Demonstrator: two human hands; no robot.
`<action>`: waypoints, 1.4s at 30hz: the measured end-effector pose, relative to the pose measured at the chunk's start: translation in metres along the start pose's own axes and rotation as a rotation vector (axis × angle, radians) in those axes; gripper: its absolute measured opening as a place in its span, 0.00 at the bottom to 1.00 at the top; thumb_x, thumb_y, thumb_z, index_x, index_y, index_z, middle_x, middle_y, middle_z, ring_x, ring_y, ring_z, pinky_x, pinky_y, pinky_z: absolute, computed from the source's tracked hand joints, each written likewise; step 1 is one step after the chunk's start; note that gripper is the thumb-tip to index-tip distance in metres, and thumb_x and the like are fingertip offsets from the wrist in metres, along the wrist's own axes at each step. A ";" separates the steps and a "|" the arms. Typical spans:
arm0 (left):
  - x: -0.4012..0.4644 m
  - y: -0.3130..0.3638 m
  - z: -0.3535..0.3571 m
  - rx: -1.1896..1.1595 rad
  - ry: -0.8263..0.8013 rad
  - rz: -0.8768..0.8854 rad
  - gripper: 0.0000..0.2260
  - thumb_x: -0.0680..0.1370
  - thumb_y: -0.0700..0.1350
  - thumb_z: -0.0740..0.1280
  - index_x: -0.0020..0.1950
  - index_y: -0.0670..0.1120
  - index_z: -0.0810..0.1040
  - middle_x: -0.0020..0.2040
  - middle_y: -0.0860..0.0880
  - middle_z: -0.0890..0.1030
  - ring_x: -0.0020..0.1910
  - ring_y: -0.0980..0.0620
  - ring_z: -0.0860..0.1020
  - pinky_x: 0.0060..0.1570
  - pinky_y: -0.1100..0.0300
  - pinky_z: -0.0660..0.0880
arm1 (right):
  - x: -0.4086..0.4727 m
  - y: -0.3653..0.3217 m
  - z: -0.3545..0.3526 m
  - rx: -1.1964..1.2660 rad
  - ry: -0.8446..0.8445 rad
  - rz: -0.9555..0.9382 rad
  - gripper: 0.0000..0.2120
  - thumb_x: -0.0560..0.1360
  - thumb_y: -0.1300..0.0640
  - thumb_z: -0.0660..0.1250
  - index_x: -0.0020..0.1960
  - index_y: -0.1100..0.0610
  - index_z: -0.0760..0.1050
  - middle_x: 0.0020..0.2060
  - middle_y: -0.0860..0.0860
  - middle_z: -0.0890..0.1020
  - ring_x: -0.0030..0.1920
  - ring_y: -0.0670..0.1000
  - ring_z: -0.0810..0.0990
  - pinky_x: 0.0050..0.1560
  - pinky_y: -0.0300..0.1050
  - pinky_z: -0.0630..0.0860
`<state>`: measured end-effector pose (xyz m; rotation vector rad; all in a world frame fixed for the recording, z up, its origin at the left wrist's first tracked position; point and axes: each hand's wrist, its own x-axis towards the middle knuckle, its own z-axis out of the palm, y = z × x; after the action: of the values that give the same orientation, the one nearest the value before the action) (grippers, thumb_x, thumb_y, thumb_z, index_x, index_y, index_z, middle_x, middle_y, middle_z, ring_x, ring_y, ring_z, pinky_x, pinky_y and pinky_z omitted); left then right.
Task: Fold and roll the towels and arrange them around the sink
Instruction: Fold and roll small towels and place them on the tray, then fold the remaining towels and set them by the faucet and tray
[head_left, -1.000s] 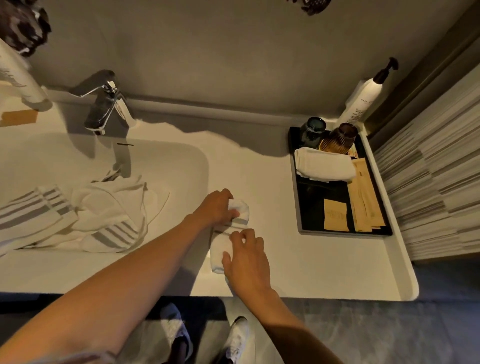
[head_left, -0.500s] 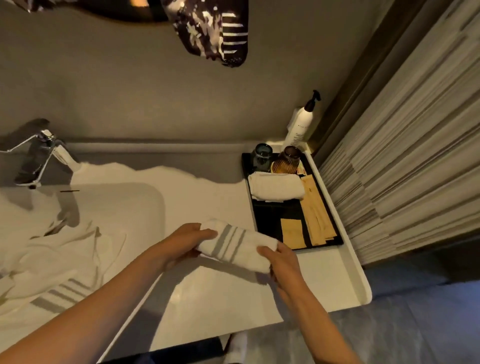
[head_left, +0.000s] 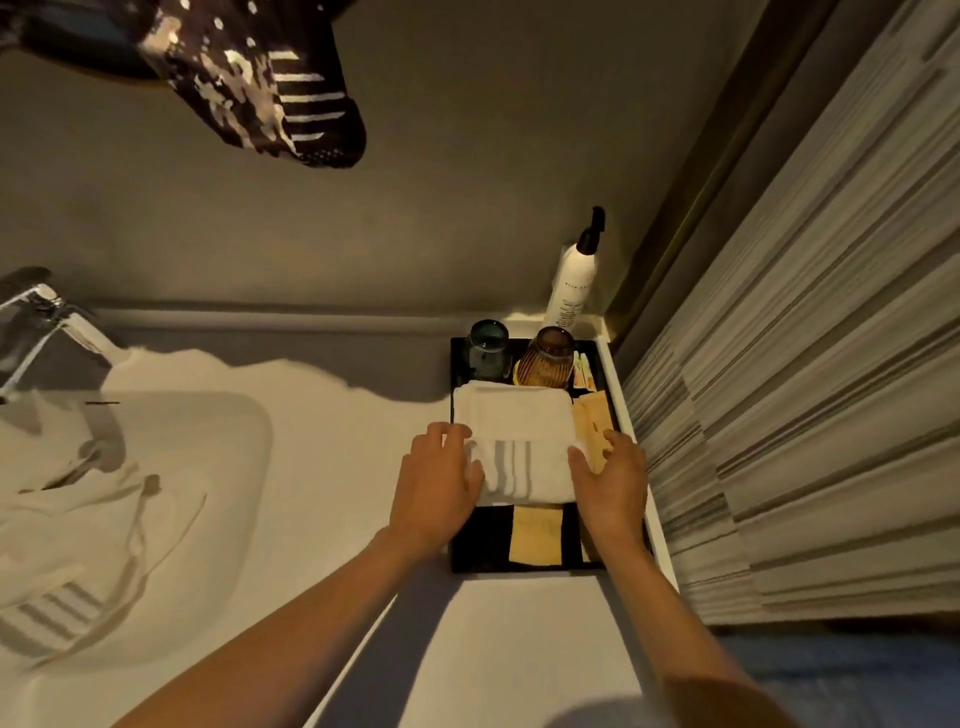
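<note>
- Head view: the left hand (head_left: 434, 491) and right hand (head_left: 613, 480) grip the two ends of a rolled striped towel (head_left: 524, 475), fingers curled round it.
- The roll lies between the hands on the black tray (head_left: 480, 551), touching a plain rolled towel (head_left: 514, 415) behind it.
- Two cups (head_left: 545, 364) stand at the tray's back.
- The tray rests on the white table (head_left: 332, 467), right of the sink (head_left: 223, 441) holding loose towels (head_left: 78, 545).

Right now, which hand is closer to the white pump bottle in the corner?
Right. The right hand is at the striped towel's right end, more directly below the pump bottle; the left hand holds the far end.
</note>
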<state>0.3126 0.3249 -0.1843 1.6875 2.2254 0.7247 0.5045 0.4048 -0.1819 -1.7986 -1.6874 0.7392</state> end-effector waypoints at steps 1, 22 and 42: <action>-0.001 0.001 0.001 0.082 0.012 0.152 0.12 0.78 0.48 0.63 0.61 0.47 0.75 0.59 0.47 0.76 0.54 0.46 0.76 0.52 0.52 0.75 | -0.001 0.000 -0.001 -0.056 0.030 -0.128 0.19 0.76 0.54 0.68 0.65 0.59 0.72 0.60 0.55 0.76 0.59 0.55 0.74 0.59 0.53 0.75; -0.006 0.008 0.015 0.427 -0.364 0.428 0.17 0.79 0.49 0.59 0.67 0.45 0.71 0.68 0.47 0.73 0.71 0.45 0.66 0.71 0.46 0.62 | -0.012 0.000 0.010 -0.586 -0.285 -0.513 0.07 0.75 0.58 0.60 0.45 0.56 0.77 0.45 0.52 0.82 0.51 0.54 0.77 0.48 0.49 0.72; -0.166 -0.308 -0.216 0.333 -0.211 -0.356 0.15 0.79 0.47 0.60 0.65 0.47 0.73 0.59 0.45 0.79 0.57 0.45 0.76 0.55 0.53 0.72 | -0.196 -0.244 0.240 -0.448 -0.479 -0.941 0.12 0.74 0.58 0.60 0.52 0.57 0.80 0.45 0.53 0.84 0.47 0.56 0.79 0.44 0.48 0.74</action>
<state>0.0035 0.0539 -0.1811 1.3554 2.4915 0.0899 0.1519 0.2281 -0.1678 -0.8417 -2.8501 0.3783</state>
